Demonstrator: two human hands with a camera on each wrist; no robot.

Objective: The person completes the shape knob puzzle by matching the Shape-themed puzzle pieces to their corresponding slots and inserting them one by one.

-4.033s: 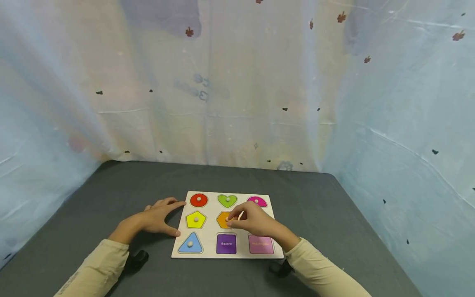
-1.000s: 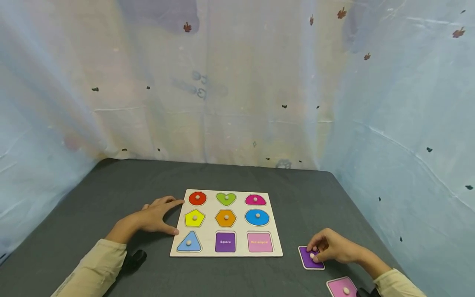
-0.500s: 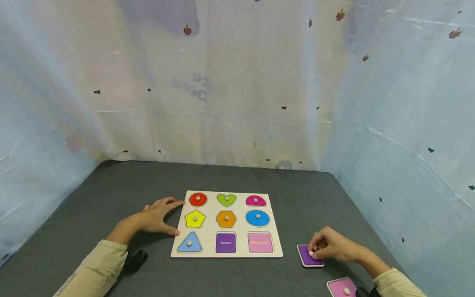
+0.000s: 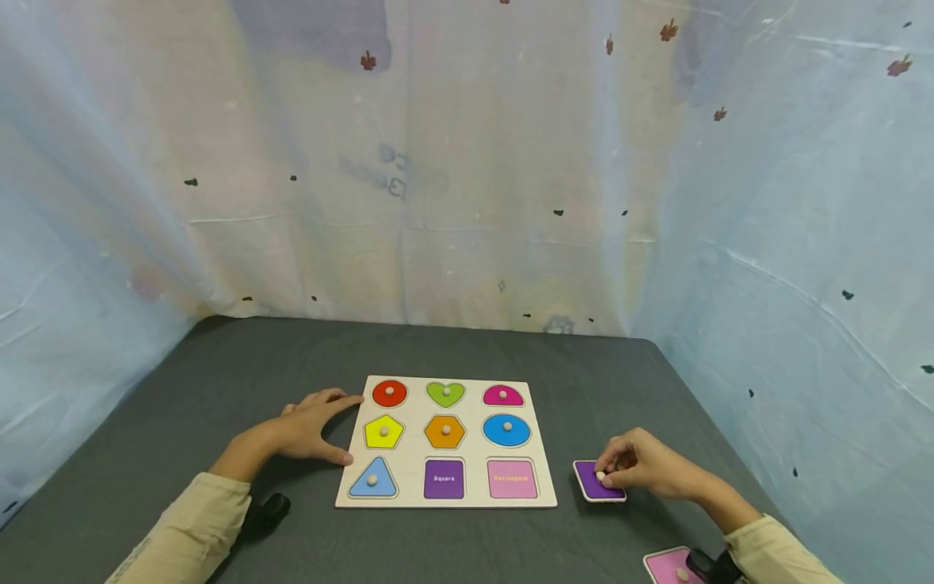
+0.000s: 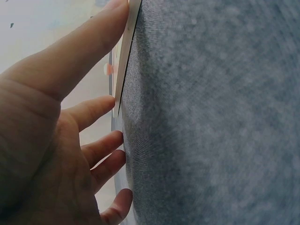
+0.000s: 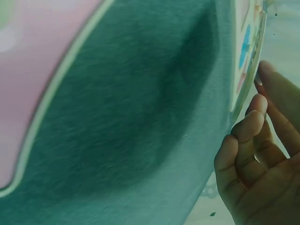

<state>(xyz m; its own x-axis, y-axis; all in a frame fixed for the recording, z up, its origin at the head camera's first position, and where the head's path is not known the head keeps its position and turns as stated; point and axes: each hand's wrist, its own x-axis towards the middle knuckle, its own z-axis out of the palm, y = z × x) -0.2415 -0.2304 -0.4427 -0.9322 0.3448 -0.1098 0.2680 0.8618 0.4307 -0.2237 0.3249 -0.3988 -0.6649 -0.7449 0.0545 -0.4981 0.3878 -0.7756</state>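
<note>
Purple square piece [image 4: 597, 480], right-hand [image 4: 645, 466] pinch

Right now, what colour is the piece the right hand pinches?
Purple, with a pale rim: the square piece held by the right hand, clearest in the head view.

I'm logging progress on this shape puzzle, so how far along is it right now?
Seven pieces sit in the puzzle board, from the red circle to the blue triangle. In hand: the right hand pinches the knob of the purple square piece beside the board, while the left hand touches its edge. Left: the square and rectangle slots; the pink rectangle piece lies near the table's front edge.
</note>
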